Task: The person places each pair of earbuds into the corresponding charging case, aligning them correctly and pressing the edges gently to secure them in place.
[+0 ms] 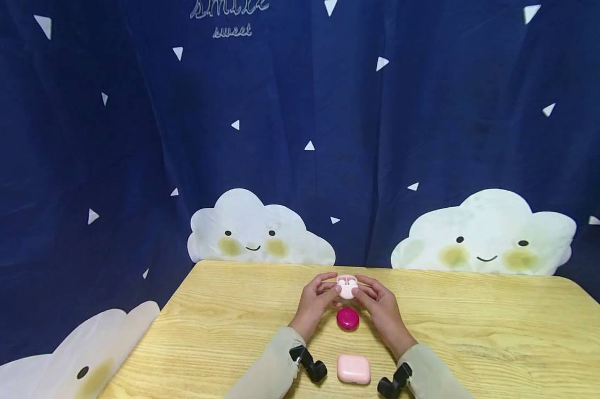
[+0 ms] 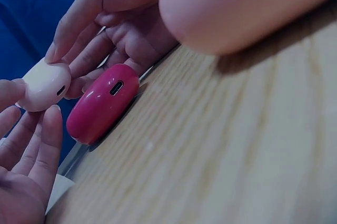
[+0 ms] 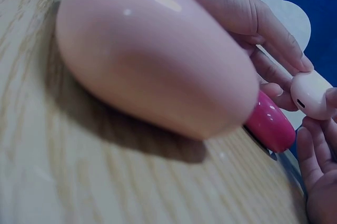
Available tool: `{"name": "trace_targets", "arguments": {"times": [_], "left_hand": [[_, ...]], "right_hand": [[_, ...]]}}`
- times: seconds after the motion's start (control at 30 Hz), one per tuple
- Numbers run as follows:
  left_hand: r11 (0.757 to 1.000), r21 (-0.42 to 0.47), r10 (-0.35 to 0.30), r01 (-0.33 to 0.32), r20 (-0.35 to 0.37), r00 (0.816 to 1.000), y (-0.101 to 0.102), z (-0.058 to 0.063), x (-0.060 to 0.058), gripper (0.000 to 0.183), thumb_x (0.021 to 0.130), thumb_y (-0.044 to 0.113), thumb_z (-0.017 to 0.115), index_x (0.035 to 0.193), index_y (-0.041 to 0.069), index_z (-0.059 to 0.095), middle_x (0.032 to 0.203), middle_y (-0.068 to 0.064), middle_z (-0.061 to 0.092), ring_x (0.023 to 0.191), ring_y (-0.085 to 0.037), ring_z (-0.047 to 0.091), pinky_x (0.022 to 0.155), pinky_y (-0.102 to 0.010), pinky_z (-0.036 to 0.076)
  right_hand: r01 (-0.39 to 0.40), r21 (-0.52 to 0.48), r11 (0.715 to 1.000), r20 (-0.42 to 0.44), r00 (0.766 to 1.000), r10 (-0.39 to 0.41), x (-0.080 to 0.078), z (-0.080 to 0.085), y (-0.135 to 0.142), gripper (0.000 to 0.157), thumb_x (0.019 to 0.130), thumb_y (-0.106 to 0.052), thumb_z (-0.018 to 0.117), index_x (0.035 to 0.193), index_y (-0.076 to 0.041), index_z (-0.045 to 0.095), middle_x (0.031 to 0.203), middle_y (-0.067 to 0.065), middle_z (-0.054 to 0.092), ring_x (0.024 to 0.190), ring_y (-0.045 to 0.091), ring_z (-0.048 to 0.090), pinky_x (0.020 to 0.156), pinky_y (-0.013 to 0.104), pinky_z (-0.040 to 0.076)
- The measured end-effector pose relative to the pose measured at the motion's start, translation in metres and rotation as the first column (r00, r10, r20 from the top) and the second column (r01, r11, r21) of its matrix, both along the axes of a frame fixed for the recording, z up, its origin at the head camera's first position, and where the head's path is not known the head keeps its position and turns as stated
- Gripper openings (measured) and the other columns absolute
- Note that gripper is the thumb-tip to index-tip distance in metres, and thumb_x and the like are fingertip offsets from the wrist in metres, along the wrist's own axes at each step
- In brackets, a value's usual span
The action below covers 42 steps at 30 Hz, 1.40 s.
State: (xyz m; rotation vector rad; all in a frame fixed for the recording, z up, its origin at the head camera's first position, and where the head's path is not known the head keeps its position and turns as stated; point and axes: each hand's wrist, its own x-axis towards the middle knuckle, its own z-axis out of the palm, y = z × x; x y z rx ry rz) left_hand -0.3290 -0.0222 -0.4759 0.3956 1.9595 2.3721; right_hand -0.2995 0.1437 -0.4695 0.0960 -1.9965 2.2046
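A small round pale pink earbud case (image 1: 347,290) is held between both hands toward the far side of the table, with its charging port showing in the left wrist view. Its lid stands up in the head view, and the earbuds show inside. My left hand (image 1: 316,302) pinches one side, thumb at the front and fingers behind. On the other side my right hand (image 1: 383,311) grips it the same way. Just nearer than the held case, a glossy crimson round case (image 1: 348,319) with a charging port (image 2: 116,88) rests on the table between the hands.
A pink rounded-rectangular case (image 1: 353,369) lies between the forearms, looming large in both wrist views. The wooden table (image 1: 479,332) ends at a dark blue curtain (image 1: 280,111) printed with clouds and triangles. Black wrist cameras (image 1: 316,369) sit on the light sleeves.
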Motion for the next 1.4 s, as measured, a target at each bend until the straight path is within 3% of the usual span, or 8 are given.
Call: {"name": "trace_targets", "arguments": {"times": [0.37,1.4], "left_hand": [[1.000,-0.006,-0.012,0.011,-0.015,1.000,-0.0005,0.0001,0.0019,0.035,0.091,0.010,0.067,0.124,0.004,0.062,0.104,-0.011,0.067,0.081,-0.019,0.066,0.076,-0.043,0.056],[1.000,0.016,-0.018,0.018,-0.016,1.000,-0.0003,-0.0004,0.0001,0.029,0.091,0.009,0.067,0.118,0.001,0.063,0.105,-0.016,0.066,0.080,-0.018,0.066,0.073,-0.043,0.057]], "right_hand": [[0.004,0.006,1.000,0.012,1.000,-0.004,0.0006,0.0016,-0.0004,0.040,0.090,-0.008,0.068,0.128,0.001,0.059,0.111,0.019,0.067,0.084,0.013,0.067,0.079,0.033,0.056],[0.015,0.070,0.997,-0.015,1.000,-0.014,-0.0035,-0.0033,0.0001,0.036,0.089,-0.016,0.070,0.121,-0.003,0.061,0.109,0.015,0.068,0.087,0.012,0.066,0.077,0.028,0.055]]}}
